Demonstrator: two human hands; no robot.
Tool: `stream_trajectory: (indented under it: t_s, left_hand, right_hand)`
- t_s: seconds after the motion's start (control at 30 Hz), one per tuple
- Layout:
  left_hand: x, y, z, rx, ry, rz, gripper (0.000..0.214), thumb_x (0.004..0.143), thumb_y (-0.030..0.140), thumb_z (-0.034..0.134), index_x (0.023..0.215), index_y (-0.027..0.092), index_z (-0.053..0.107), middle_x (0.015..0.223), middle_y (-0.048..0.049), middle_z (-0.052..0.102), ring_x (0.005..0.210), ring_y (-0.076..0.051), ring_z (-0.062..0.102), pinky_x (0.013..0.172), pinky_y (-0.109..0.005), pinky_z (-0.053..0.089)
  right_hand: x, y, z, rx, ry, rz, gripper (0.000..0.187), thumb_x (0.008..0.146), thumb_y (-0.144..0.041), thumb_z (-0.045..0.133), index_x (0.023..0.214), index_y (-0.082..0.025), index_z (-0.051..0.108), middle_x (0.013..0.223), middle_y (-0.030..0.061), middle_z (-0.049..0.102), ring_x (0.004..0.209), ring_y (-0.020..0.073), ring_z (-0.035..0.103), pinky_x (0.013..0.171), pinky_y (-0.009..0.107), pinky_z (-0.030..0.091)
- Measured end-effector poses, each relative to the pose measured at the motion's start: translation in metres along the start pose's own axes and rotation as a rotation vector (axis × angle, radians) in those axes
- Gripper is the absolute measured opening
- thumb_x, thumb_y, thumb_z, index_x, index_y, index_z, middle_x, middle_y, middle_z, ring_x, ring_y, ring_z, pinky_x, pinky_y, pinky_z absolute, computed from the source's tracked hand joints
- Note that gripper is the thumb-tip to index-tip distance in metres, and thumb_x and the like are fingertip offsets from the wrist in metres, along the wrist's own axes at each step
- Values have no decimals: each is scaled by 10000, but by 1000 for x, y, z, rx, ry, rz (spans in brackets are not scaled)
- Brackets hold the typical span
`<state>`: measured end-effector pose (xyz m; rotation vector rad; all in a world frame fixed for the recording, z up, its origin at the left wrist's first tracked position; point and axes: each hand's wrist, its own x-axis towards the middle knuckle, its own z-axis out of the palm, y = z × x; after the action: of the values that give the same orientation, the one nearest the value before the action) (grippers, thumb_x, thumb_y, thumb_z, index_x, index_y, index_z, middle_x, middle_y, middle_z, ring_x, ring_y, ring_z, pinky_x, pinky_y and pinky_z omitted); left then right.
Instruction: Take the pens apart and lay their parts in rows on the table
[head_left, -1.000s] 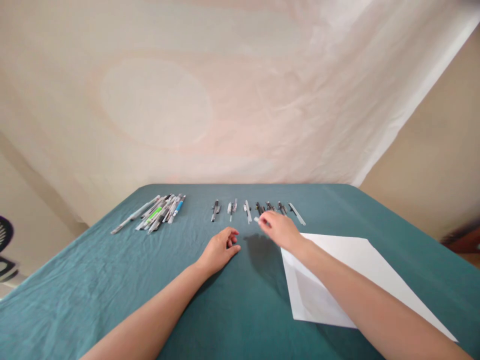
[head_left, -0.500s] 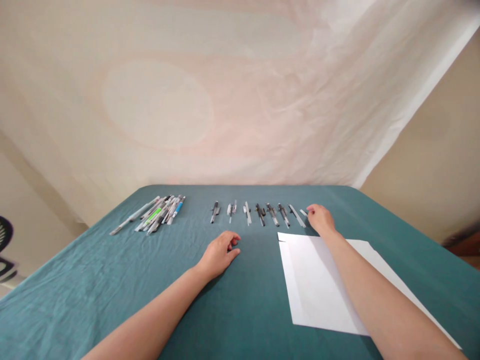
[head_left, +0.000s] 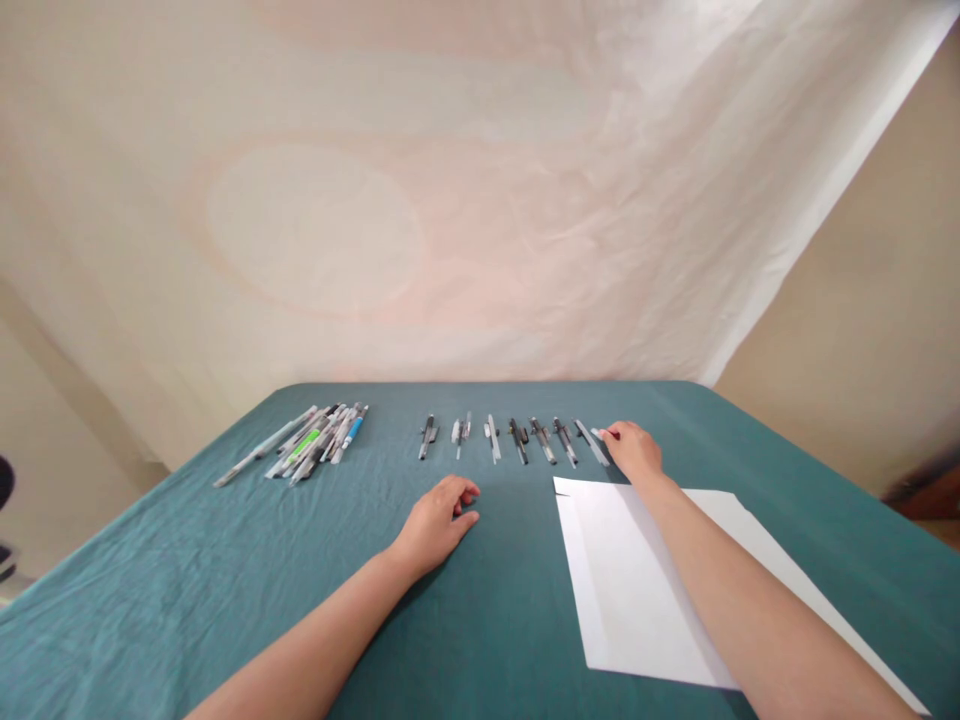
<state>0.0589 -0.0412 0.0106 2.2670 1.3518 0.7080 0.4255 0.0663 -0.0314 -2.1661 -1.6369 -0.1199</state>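
My right hand (head_left: 634, 452) is closed in a pinch at the right end of a row of pens. Between its fingertips a short whitish piece (head_left: 597, 434) sticks out; it looks like a pen cap. Right beside it, the rightmost pen (head_left: 592, 443) slants on the cloth. My left hand (head_left: 441, 520) rests on the cloth in front of the row, fingers loosely curled and thumb apart, holding nothing. Closest above it are a clear pen (head_left: 459, 438) and a pale pen (head_left: 493, 440). Dark pens (head_left: 518, 441) lie further right, with short pieces lying against several of them.
A heap of mixed pens (head_left: 319, 445), one with a green part and one with a blue part, lies at the left. White paper sheets (head_left: 630, 580) lie under my right forearm. Teal cloth (head_left: 187, 590) covers the table, and a pale sheet (head_left: 487, 200) hangs behind it.
My right hand has shifted slightly left, bringing the whitish piece up against the rightmost pen. The whole view has tilted a little, so the table sits lower. My left hand stays in place.
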Motion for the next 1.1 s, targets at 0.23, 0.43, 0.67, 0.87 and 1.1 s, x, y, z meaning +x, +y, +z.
stream_trajectory:
  t_s: [0.23, 0.43, 0.67, 0.87, 1.1]
  left_hand:
    - [-2, -2, -1, -4, 5, 16, 218, 728, 168, 541, 941, 208, 568, 884, -13, 553, 722, -123, 512, 699, -244, 408]
    - [-3, -3, 0, -6, 6, 21, 144, 727, 186, 551, 856, 205, 611, 888, -15, 575, 714, -120, 528, 682, -233, 412]
    - [26, -58, -66, 213, 196, -228, 203, 794, 291, 482, 895, 229, 646, 851, 10, 648, 787, -134, 575, 719, -219, 418]
    - [22, -150, -161, 457, 367, -716, 293, 779, 259, 470, 1000, 160, 634, 973, -94, 649, 880, -246, 574, 698, -304, 419]
    - [5, -203, -186, 578, 321, -879, 330, 751, 385, 513, 956, 171, 657, 978, -112, 651, 888, -281, 578, 660, -299, 426]
  right_hand:
    - [-4, -6, -14, 22, 21, -31, 349, 862, -416, 382, 811, -207, 657, 903, 76, 625, 767, 185, 563, 557, 251, 333]
    - [-5, -35, -62, 182, 86, -194, 302, 866, -403, 382, 877, -234, 632, 873, 47, 651, 755, 181, 570, 613, 248, 364]
    - [-86, -95, -77, 293, -155, -578, 263, 878, -370, 389, 858, -279, 634, 830, 1, 668, 724, 154, 594, 618, 238, 390]
    - [-135, -92, -48, 379, -86, -780, 340, 920, -317, 326, 914, -234, 655, 808, 30, 688, 717, 141, 620, 683, 235, 426]
    - [-125, -87, -38, 382, 0, -779, 347, 920, -337, 340, 913, -223, 668, 796, 38, 694, 719, 144, 633, 674, 227, 429]
